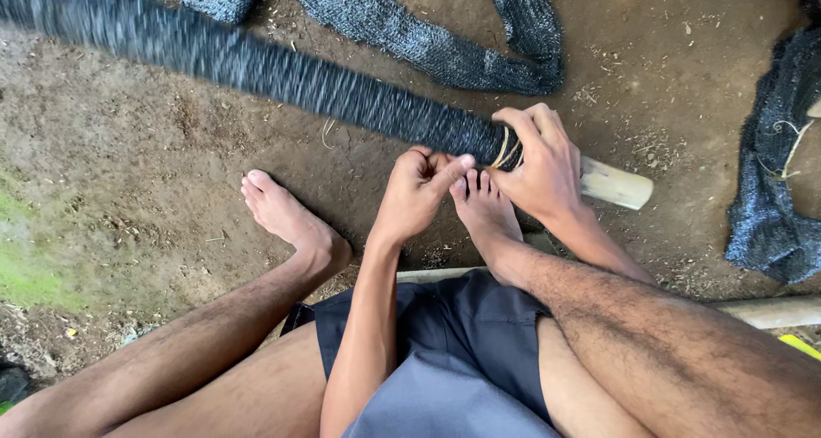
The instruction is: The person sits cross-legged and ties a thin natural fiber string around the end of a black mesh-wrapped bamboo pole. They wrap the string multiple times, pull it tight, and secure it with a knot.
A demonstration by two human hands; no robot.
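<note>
Black mesh-wrapped pole [256, 66] runs diagonally over the dirt, its pale bare end [616, 184] at right. Your right hand [539, 168] closes around the pole where tan twine [506, 151] binds it. Your left hand [419, 190], fist curled, pinches the twine beside it.

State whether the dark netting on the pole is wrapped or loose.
Wrapped: the dark netting winds tightly around the pole, whose bare end protrudes past the right hand.
</note>
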